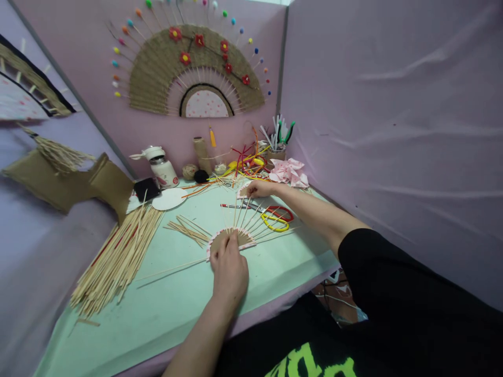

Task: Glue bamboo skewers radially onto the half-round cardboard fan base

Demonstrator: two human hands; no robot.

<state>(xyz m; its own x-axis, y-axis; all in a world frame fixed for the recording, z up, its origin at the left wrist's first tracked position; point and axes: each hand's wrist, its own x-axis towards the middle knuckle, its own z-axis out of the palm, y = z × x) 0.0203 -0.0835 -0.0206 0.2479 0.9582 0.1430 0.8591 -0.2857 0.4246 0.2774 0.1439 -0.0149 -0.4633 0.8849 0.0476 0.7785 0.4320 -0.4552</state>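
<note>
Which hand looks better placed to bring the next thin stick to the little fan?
Probably the right hand: it is free, stretched out to the loose thin wooden sticks at the table's far side. The left hand presses down the small half-round cardboard fan base.

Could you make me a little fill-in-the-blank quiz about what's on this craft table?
1. The left hand presses down on a half-round ____ base with sticks fanning out of it.
2. The right hand reaches toward the far side of the pale green ____.
3. The scissors by the right forearm have red and ____ handles.
4. A big bundle of bamboo sticks lies to the ____ of the left hand.

Missing words: cardboard; table; yellow; left
</note>
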